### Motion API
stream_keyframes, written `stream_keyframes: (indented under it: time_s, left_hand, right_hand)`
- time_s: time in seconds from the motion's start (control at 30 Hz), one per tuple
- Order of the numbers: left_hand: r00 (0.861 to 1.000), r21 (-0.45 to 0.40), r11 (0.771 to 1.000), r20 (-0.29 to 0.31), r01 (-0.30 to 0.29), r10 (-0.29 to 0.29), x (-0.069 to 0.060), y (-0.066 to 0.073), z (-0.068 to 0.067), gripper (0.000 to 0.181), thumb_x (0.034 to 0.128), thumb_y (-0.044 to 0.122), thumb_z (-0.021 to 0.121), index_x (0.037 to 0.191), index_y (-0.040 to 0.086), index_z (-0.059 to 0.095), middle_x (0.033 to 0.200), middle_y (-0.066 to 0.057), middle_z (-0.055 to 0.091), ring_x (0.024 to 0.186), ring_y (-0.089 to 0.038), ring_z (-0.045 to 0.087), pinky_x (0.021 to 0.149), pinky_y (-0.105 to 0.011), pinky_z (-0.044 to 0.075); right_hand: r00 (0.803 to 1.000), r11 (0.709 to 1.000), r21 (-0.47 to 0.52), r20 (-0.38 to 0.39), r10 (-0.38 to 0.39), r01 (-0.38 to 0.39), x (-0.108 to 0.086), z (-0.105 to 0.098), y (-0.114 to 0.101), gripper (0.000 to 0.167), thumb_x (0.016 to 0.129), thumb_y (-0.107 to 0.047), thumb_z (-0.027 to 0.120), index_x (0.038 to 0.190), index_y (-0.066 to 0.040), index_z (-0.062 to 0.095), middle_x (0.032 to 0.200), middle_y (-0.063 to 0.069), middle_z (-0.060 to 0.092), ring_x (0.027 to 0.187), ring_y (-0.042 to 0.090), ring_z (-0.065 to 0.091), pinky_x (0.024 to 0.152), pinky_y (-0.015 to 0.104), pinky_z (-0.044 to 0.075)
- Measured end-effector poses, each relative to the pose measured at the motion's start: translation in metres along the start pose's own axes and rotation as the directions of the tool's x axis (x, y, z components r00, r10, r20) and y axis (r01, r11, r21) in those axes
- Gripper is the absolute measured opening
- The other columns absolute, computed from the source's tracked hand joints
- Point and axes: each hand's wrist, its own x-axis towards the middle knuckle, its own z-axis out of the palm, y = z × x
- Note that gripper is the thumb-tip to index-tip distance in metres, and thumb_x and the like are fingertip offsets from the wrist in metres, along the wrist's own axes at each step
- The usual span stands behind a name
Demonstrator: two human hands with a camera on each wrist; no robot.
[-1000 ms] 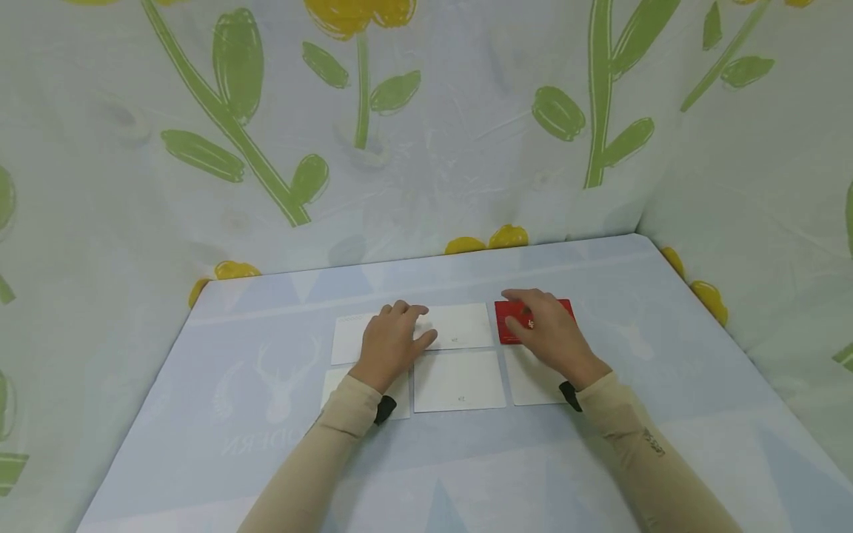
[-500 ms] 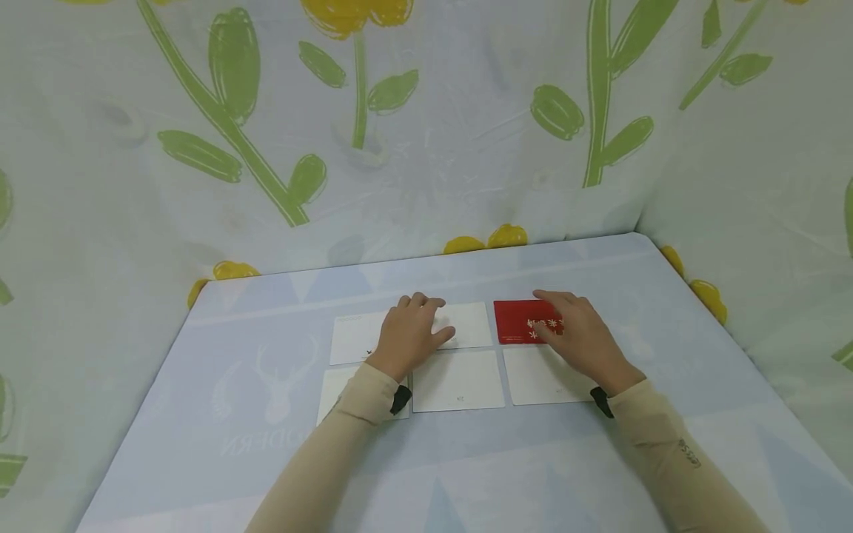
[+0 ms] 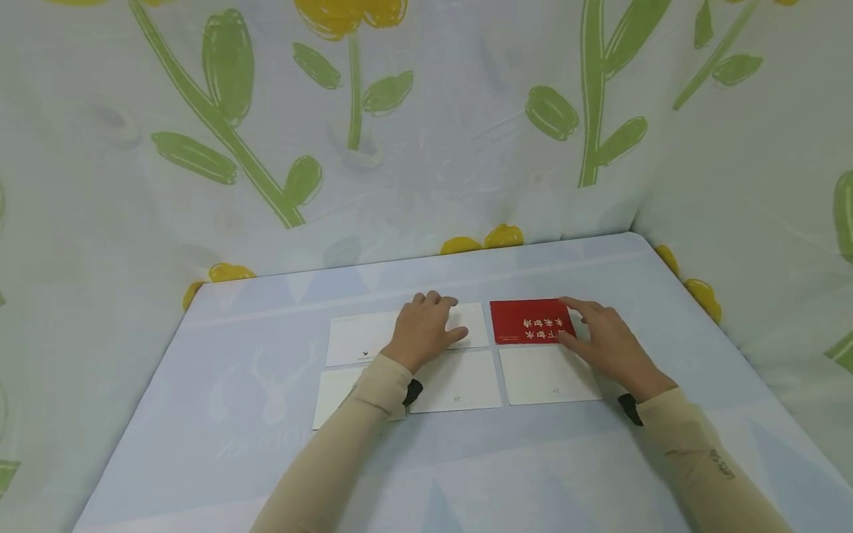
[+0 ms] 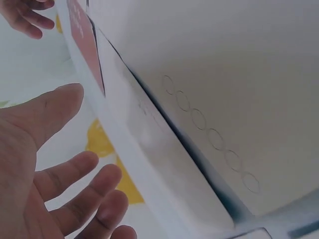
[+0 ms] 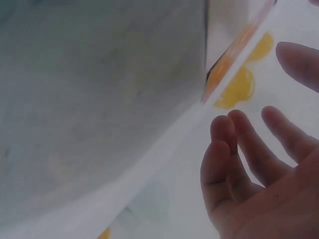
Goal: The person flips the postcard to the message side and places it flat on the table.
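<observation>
Flat cards lie in two rows on the table, close together. A red card [image 3: 516,320] with pale writing is at the back right. My right hand [image 3: 609,344] is at its right edge, thumb and index finger apart; contact is unclear. My left hand [image 3: 425,329] is over the back middle white card [image 3: 474,326], partly covering it, with fingers loosely bent. Left of it lies a white card [image 3: 353,337] with a small dark mark. In the left wrist view, the left fingers [image 4: 75,167] hold nothing. The right wrist view shows the right fingers [image 5: 259,154] spread around nothing.
The front row holds a front left white card [image 3: 333,392], a front middle white card [image 3: 466,381] and a front right white card [image 3: 543,375]. The pale blue table [image 3: 253,444] has printed patterns. A flower-patterned curtain [image 3: 433,185] stands behind the table's far edge.
Both hands have moved right. The right hand has slid from over the red card to its right edge, uncovering its writing. The left hand has uncovered more of the back left card.
</observation>
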Motion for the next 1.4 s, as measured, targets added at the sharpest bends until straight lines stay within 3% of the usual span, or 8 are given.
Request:
stream_keyframes:
  time_s: [0.3,0.63,0.93,1.23,1.4]
  left_hand:
    - [0.998,-0.03,0.999,0.058,-0.033,0.035,0.016,0.015,0.007,0.062,0.0918,0.051,0.07,0.141,0.015,0.059,0.131,-0.009,0.06,0.116,-0.026,0.052,0.099,-0.04,0.048]
    - [0.995,-0.012,0.998,0.076,-0.069,0.069,0.025,0.023,0.012,0.064,0.0918,0.052,0.069,0.143,0.015,0.058,0.135,-0.008,0.057,0.12,-0.025,0.049,0.102,-0.039,0.046]
    - [0.987,0.025,0.99,0.084,-0.141,0.139,0.037,0.029,0.012,0.065,0.0912,0.053,0.07,0.143,0.016,0.057,0.138,-0.006,0.057,0.123,-0.023,0.048,0.103,-0.038,0.045]
    - [0.983,0.037,0.991,0.137,-0.13,0.124,0.047,0.037,0.017,0.07,0.0921,0.058,0.066,0.147,0.017,0.053,0.143,-0.005,0.052,0.127,-0.024,0.042,0.106,-0.039,0.039]
    - [0.98,0.055,0.988,0.146,-0.148,0.138,0.051,0.039,0.018,0.067,0.0929,0.057,0.065,0.146,0.018,0.054,0.144,-0.003,0.051,0.129,-0.024,0.04,0.108,-0.04,0.037]
  right_hand:
    - [0.999,0.999,-0.011,0.019,0.04,-0.04,-0.008,-0.008,0.011,0.068,0.093,-0.02,0.073,0.151,-0.003,0.042,0.143,0.027,0.049,0.117,0.044,0.053,0.09,0.06,0.051]
    - [0.993,0.995,-0.01,0.061,0.097,-0.096,-0.016,-0.015,0.025,0.072,0.095,-0.022,0.071,0.155,-0.004,0.036,0.146,0.025,0.046,0.123,0.045,0.048,0.093,0.062,0.049]
    - [0.998,0.999,0.002,0.049,0.032,-0.032,-0.019,-0.022,0.032,0.072,0.094,-0.021,0.073,0.153,-0.001,0.038,0.146,0.026,0.048,0.12,0.045,0.05,0.094,0.062,0.048]
    - [0.997,1.0,0.007,0.076,0.03,-0.031,-0.008,-0.022,0.027,0.072,0.094,-0.021,0.073,0.154,-0.003,0.037,0.148,0.026,0.045,0.123,0.045,0.048,0.092,0.06,0.051]
    - [0.997,0.999,-0.047,0.072,0.001,0.003,0.001,-0.02,0.029,0.07,0.094,-0.02,0.072,0.152,-0.002,0.039,0.146,0.028,0.047,0.126,0.046,0.045,0.1,0.065,0.043]
